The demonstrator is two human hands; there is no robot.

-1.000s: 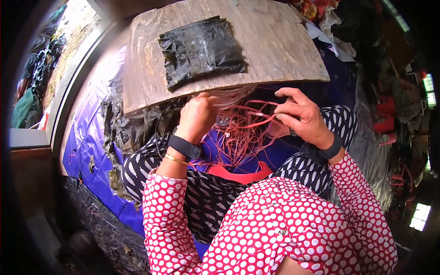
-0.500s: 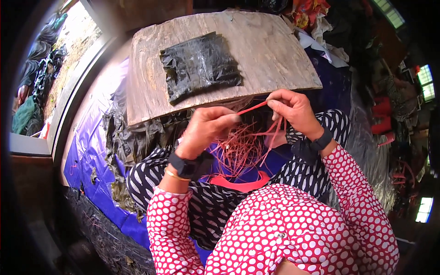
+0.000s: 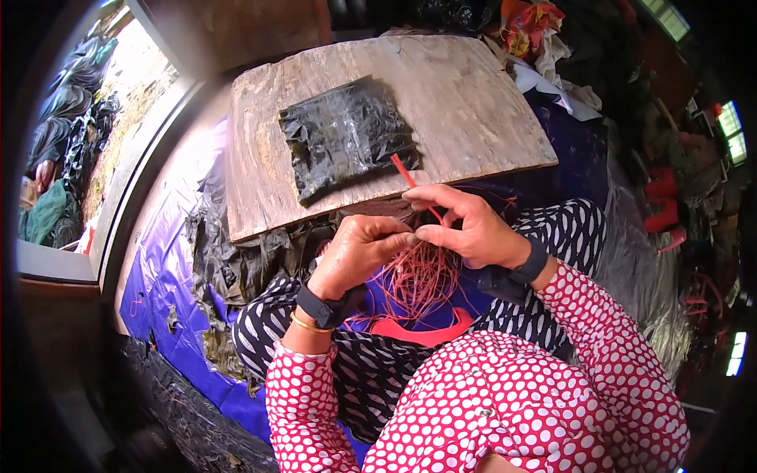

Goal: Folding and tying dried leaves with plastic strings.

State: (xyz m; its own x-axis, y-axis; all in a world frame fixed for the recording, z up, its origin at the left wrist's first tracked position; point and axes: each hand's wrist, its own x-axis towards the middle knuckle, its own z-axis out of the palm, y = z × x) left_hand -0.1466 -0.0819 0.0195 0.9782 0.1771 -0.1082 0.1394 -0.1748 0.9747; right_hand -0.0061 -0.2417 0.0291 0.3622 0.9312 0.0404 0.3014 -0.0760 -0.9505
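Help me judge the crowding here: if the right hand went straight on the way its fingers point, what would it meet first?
The right hand points toward the person's left, so it would meet the left hand first. Their fingertips already look nearly touching over the red strands, though depth is hard to judge.

Head-worn, looking steeply down at close range over the lap; wooden board (image 3: pixel 378 126) ahead at upper centre, fisheye bending everything beyond it.

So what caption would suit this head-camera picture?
Left hand and right hand pinch a red strand from a bundle below a wooden board.
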